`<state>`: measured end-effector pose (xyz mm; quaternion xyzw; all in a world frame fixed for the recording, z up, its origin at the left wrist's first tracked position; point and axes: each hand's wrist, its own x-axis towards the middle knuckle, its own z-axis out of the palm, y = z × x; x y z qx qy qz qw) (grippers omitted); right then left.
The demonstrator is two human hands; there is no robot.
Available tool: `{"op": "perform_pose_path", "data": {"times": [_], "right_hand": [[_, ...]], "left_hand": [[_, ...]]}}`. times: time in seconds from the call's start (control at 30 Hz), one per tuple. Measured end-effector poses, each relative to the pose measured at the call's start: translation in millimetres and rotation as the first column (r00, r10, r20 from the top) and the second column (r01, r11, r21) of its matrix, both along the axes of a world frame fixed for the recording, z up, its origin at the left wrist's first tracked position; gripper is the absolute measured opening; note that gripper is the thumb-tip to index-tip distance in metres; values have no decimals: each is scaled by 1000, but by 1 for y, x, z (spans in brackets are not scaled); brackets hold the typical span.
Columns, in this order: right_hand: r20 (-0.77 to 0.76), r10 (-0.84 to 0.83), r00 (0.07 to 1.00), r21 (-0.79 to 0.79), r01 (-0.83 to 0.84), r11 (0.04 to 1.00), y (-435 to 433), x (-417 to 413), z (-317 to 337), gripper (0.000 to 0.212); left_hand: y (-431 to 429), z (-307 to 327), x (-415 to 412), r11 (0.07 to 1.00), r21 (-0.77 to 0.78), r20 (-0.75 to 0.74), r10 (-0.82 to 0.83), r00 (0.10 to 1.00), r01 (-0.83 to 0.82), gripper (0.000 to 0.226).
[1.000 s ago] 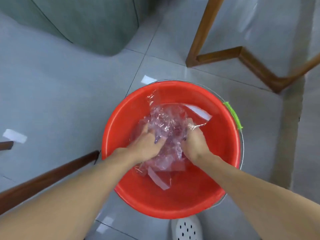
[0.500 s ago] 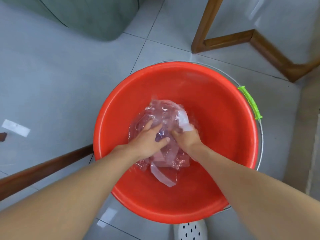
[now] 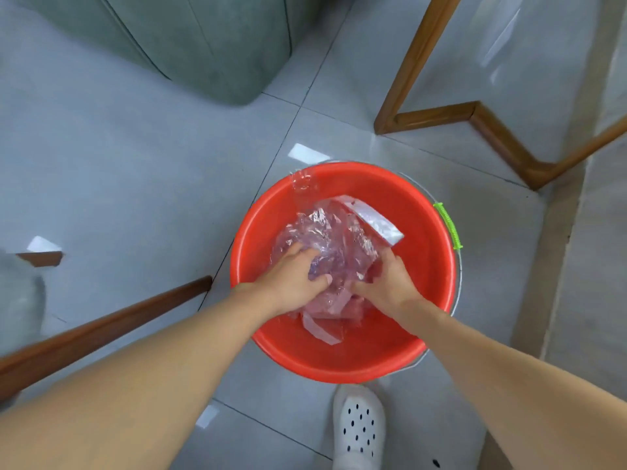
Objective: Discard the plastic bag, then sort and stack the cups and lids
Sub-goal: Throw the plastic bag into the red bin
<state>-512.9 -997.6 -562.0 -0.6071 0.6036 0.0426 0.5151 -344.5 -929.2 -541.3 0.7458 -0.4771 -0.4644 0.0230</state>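
Observation:
A crumpled clear plastic bag [image 3: 342, 239] with white strips lies inside a red bucket [image 3: 424, 252] on the tiled floor. My left hand [image 3: 295, 279] presses down on the bag's left side with fingers spread. My right hand [image 3: 386, 283] pushes on the bag's right side; whether its fingers curl round the plastic I cannot tell. Both hands are inside the bucket. No cups or lids are in view.
The bucket has a metal bail with a green grip [image 3: 448, 225] at its right rim. A white perforated shoe [image 3: 359, 425] stands just below the bucket. Wooden furniture legs [image 3: 481, 120] lie at the upper right, a wooden rail [image 3: 101, 327] at the left, a green upholstered seat [image 3: 203, 39] above.
The view pulled back and the bucket looks smaller. The bag has spread out, its white strip now sticking up at the right. Both hands stay pressed on it.

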Motion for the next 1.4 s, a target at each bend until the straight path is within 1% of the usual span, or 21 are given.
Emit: {"op": "perform_pose_path", "data": {"times": [0.1,0.23,0.33,0.43,0.57,0.67,0.73,0.8,0.87,1.0,1.1,1.17,1.23,1.3,1.4], "right_hand": [[-34,-29,999,-39,27,999,7,-4,70,83],[-8,41,999,-122,-42,992,26,11,165,83],[40,90,995,-200,-80,976,40,33,239,78],[117,146,982,-285,-107,952,56,63,313,70],[271,186,944,-341,-86,936,81,116,411,62],[335,307,891,-402,-160,902,100,163,474,58],[364,397,843,-438,-221,871,116,196,510,57],[388,485,784,-458,-293,839,138,230,541,55],[396,578,714,-469,-384,795,169,263,567,52],[394,748,535,-488,-568,663,254,326,595,46],[384,838,386,-486,-688,540,331,369,603,39],[376,881,287,-493,-743,452,393,402,604,35],[370,900,231,-499,-768,402,437,423,602,36],[348,925,151,-494,-809,318,497,453,592,37],[327,945,25,-467,-865,184,580,493,576,36]], "left_hand": [[8,62,3,1000,-29,17,4,1000,-4,62],[27,156,12,993,-118,27,22,999,-19,58],[50,236,26,975,-220,36,46,998,-37,54],[81,318,45,948,-317,76,70,995,-42,50],[130,419,80,895,-434,147,183,972,-103,46],[174,484,113,840,-505,200,336,920,-198,44],[210,519,138,801,-531,238,453,859,-276,43],[253,547,161,757,-544,269,566,779,-362,43],[301,568,181,698,-546,269,670,692,-463,43],[414,596,205,555,-556,268,824,499,-619,42],[504,605,213,461,-506,282,887,365,-729,48],[568,603,220,373,-487,301,920,249,-790,50],[609,598,225,314,-473,329,930,165,-823,50],[663,588,233,221,-447,340,938,64,-867,49],[732,566,246,107,-430,352,934,-57,-896,45]]}}
